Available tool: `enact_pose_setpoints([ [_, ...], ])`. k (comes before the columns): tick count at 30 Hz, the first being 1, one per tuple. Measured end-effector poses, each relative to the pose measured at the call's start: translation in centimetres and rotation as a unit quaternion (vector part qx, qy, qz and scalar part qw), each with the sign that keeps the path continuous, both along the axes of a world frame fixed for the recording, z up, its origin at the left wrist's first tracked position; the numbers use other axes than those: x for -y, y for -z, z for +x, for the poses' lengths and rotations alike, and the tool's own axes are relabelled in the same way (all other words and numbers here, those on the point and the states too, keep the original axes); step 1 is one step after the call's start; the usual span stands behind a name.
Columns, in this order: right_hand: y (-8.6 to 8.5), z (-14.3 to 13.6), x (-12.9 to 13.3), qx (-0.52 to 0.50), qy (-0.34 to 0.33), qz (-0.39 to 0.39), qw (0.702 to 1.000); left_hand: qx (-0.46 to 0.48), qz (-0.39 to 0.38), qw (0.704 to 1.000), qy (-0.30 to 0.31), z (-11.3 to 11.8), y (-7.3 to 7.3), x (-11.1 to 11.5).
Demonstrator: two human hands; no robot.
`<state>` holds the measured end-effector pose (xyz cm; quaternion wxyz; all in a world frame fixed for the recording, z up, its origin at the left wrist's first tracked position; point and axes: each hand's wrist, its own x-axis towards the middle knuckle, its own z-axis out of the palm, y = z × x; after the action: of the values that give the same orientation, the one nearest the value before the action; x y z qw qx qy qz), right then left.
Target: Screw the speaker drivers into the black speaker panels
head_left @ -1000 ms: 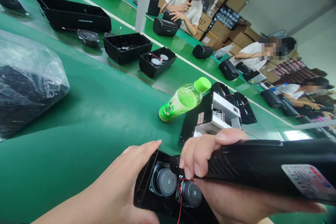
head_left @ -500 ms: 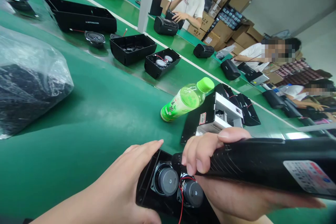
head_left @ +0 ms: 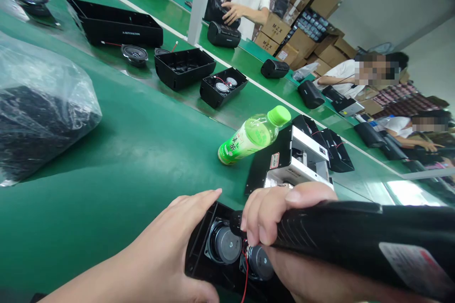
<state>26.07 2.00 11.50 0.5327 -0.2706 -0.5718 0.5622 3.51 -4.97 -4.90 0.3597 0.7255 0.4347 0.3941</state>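
Observation:
A black speaker housing [head_left: 206,272] lies in front of me, with two round speaker drivers [head_left: 227,245] in it and a red wire [head_left: 246,272] between them. My left hand [head_left: 170,246] grips its left side, thumb near and fingers at the far edge. In my right hand [head_left: 273,227] is a black electric screwdriver [head_left: 341,227], held nearly level. Its nose is over the housing's far side, beside the left driver. The bit's tip is hidden, and my right hand covers part of the right driver.
Beyond the housing stand a green-capped tea bottle [head_left: 249,137] and a black-and-silver device [head_left: 284,161]. A plastic bag of black material [head_left: 42,113] lies left. Open black housings [head_left: 185,68] line the bench further back. Several co-workers sit across the line, one [head_left: 247,0] holding a tool.
The screwdriver and my right hand have shifted slightly down and left, covering more of the right driver. My left hand keeps its hold. A co-worker's raised hand has come down toward a black speaker.

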Motion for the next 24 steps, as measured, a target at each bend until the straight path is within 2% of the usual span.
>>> enact_pose_setpoints([
  [4,0.5,-0.5,0.2,0.030,-0.014,0.011,0.999,-0.010,-0.004,1.000,0.007,-0.2,-0.9,-0.1],
  [8,1.6,-2.3,-0.7,-0.050,0.014,0.064,0.997,-0.022,-0.014,1.000,0.013,-0.6,-1.7,-0.3],
  [10,2.1,-2.9,-1.1,-0.082,0.026,0.064,0.994,-0.018,-0.009,1.000,0.009,-0.7,-1.8,-0.4],
  [14,2.8,-3.3,-1.3,-0.092,0.023,0.049,0.994,-0.013,0.000,1.000,0.004,-0.4,-1.3,-0.3],
  [20,3.4,-3.4,-0.8,-0.097,0.084,0.073,0.989,-0.012,-0.003,1.000,-0.012,0.0,0.3,0.0],
  [24,3.8,-3.4,-0.1,-0.093,0.097,0.063,0.989,-0.018,-0.003,1.000,-0.012,-0.2,0.6,-0.1],
])
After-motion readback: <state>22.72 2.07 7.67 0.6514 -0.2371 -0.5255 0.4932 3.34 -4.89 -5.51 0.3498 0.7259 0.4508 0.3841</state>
